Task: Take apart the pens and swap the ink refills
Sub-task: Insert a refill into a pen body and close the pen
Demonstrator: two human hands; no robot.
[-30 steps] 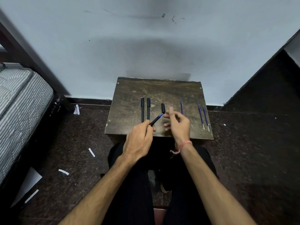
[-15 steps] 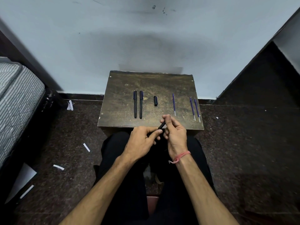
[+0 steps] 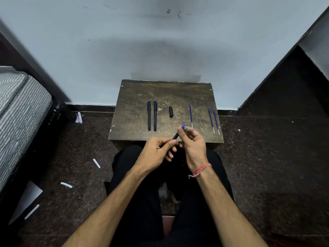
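Since half a second ago my hands have lifted a little and the pen (image 3: 175, 136) now shows its blue tip above my right hand (image 3: 191, 142). My left hand (image 3: 156, 151) pinches the barrel's lower end, my right fingers curl round its upper part. On the table (image 3: 135, 97) lie two pens (image 3: 151, 115), a cap (image 3: 171, 111) and three refills (image 3: 211, 119).
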